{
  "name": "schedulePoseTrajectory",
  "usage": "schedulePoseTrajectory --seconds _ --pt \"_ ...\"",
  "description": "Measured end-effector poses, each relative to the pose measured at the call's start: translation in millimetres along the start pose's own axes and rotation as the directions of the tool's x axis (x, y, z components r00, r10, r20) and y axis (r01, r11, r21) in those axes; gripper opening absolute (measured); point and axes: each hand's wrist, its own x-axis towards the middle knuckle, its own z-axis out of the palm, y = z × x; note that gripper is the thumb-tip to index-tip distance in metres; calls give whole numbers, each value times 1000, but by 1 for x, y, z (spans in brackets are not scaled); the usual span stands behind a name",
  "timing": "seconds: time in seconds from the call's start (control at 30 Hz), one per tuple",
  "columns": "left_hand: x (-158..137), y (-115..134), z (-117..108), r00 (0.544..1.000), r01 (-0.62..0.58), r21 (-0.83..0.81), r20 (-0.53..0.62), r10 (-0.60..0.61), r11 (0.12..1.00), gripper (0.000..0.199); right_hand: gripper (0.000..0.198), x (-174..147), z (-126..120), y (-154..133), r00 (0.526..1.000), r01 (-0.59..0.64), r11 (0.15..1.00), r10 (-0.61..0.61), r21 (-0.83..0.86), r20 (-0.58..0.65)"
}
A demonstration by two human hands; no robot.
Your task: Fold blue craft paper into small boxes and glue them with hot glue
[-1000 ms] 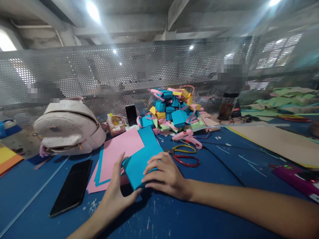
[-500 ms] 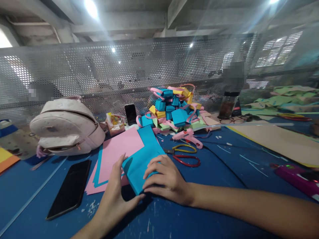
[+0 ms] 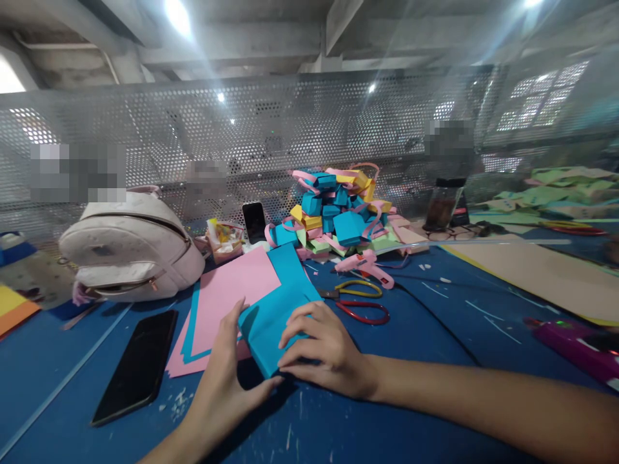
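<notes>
the left hand [image 3: 223, 364] and right hand [image 3: 323, 347] clasp matte, sharp-cornered folded blue paper [image 3: 265, 328] near flat pink sheets [image 3: 236, 277].

Blue paper [image 3: 268, 322] partly behind right hand [image 3: 326, 348], purple device [image 3: 570, 345] cropped

Looks like a craft workshop in a bare, industrial-type bldg.; concrete beams [image 3: 236, 46] & bright lamps [image 3: 178, 16] overhead; perforated metal screen [image 3: 300, 129] along the back of the blue counter [image 3: 348, 425], which is scuffed & dotted w/ scraps [image 3: 178, 403]; on it, pink glue gun [image 3: 360, 263], scissors [image 3: 337, 294], stack of col. sheets [image 3: 232, 283] & a big heap of small folded-paper pcs. [image 3: 333, 212]; more green paper [image 3: 556, 190] heaped far R; whitish backpack [image 3: 130, 248] at L amid the work stuff.
</notes>
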Motion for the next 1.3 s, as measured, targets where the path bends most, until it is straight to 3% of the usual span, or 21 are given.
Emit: schedulePoseTrajectory --seconds 0.13,0.57,1.3 --pt "-1 -2 1 1000 9 -1 9 -9 1000 103 6 -1 1 0 1000 6 999 -5 -32 19" --pt "0 -3 1 1000 31 -21 4 -31 999 107 10 0 0 0 997 33 995 -26 93 -78" --pt "-1 -3 1 999 36 -33 19 -36 999 107 9 0 1 -2 998 16 994 -9 107 -66"
